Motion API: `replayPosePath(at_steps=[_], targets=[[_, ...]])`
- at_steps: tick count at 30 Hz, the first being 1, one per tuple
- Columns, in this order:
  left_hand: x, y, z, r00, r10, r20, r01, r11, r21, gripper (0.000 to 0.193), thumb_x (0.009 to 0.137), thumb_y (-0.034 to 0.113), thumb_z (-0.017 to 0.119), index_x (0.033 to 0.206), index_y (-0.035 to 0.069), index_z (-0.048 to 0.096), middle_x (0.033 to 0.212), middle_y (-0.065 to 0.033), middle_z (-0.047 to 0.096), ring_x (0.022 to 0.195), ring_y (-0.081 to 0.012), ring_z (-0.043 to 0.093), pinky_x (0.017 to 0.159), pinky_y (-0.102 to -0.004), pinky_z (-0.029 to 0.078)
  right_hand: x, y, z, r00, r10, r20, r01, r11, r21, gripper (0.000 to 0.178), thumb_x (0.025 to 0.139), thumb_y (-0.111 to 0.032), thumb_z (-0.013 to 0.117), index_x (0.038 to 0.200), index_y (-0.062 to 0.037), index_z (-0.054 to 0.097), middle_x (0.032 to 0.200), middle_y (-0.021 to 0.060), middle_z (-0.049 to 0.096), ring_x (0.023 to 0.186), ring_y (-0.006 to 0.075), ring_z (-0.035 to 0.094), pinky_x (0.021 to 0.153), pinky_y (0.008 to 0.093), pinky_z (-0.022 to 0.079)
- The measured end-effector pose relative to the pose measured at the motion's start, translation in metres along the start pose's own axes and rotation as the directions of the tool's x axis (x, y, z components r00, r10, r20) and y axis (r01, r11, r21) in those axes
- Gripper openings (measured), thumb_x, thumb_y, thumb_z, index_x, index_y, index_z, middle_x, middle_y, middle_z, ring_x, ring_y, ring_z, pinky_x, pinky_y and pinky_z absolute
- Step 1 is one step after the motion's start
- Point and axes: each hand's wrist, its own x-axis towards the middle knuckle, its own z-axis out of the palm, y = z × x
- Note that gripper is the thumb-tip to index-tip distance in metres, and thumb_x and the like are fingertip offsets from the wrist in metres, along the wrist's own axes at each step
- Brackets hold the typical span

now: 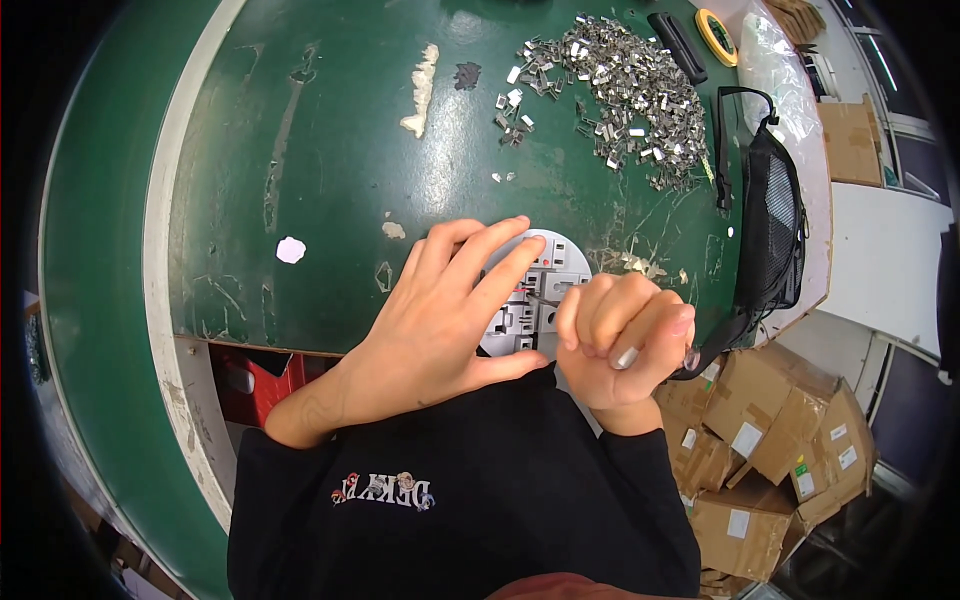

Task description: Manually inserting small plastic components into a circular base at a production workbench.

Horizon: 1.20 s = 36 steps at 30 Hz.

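1. Your left hand (430, 310) holds the round gray part (562, 284), fingers far, thumb near.
2. It is near, on the green table (335, 190).
3. Your right hand (622, 345) curls on its right; I can't tell if it grips anything.
4. Metal bits (640, 90) lie far right.

Cardboard boxes (782, 425), black mesh bag (772, 215), yellow ring (730, 58)
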Motion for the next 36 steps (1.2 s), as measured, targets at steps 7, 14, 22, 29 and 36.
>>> replayPosePath(at_steps=[7, 14, 22, 29, 36], targets=[[0.001, 0.0, 0.001, 0.999, 0.035, -0.011, -0.035, 0.999, 0.033, 0.082, 0.064, 0.025, 0.083, 0.136, 0.002, 0.051, 0.145, -0.0111, 0.046, 0.114, -0.0307, 0.046, 0.101, -0.0418, 0.039, -0.006, 0.015, 0.018, 0.968, -0.12, -0.222, 0.065, 0.968, -0.242, 0.047, 0.107, -0.03, 0.037, 0.063, -0.0128, 0.04, 0.056, 0.0021, 0.042, 0.045, 0.0096, 0.029, 0.04, 0.0259, 0.03], [0.0, -0.004, -0.001, 0.995, 0.096, 0.015, -0.097, 0.993, 0.071, 0.085, 0.066, 0.03, 0.083, 0.136, -0.001, 0.047, 0.142, -0.0176, 0.042, 0.116, -0.0328, 0.044, 0.096, -0.0407, 0.04, -0.003, 0.01, 0.006, 0.997, -0.049, -0.062, 0.032, 0.967, -0.254, 0.04, 0.104, -0.025, 0.04, 0.066, -0.0118, 0.04, 0.06, 0.0027, 0.044, 0.048, 0.0101, 0.031, 0.041, 0.0268, 0.026], [-0.003, -0.002, -0.001, 0.992, 0.117, 0.042, -0.122, 0.983, 0.136, 0.092, 0.064, 0.032, 0.085, 0.139, -0.001, 0.044, 0.143, -0.0202, 0.04, 0.12, -0.0356, 0.042, 0.1, -0.0429, 0.04, 0.011, -0.016, -0.015, 0.989, -0.098, -0.108, 0.069, 0.967, -0.243, 0.034, 0.101, -0.025, 0.041, 0.073, -0.008, 0.051, 0.067, 0.0044, 0.047, 0.051, 0.0115, 0.036, 0.046, 0.0264, 0.033], [-0.013, -0.004, -0.047, 0.969, -0.041, -0.243, 0.1, 0.967, 0.236, 0.099, 0.056, 0.021, 0.089, 0.142, 0.003, 0.045, 0.144, -0.0159, 0.045, 0.123, -0.0349, 0.044, 0.106, -0.0436, 0.037, 0.017, -0.016, -0.041, 0.969, -0.17, -0.178, 0.168, 0.985, -0.023, 0.032, 0.103, -0.022, 0.038, 0.088, -0.0024, 0.058, 0.074, 0.0095, 0.053, 0.054, 0.0143, 0.044, 0.051, 0.0295, 0.043], [-0.045, -0.065, -0.15, 0.581, -0.032, -0.813, 0.725, 0.475, 0.499, 0.085, 0.073, 0.042, 0.082, 0.14, 0.003, 0.046, 0.14, -0.0196, 0.049, 0.125, -0.0375, 0.043, 0.105, -0.047, 0.036, 0.007, -0.009, -0.044, 0.979, -0.027, -0.2, 0.029, 1.0, 0.009, 0.035, 0.105, -0.025, 0.036, 0.089, -0.0018, 0.057, 0.075, 0.0096, 0.052, 0.054, 0.0151, 0.045, 0.053, 0.0316, 0.045]])
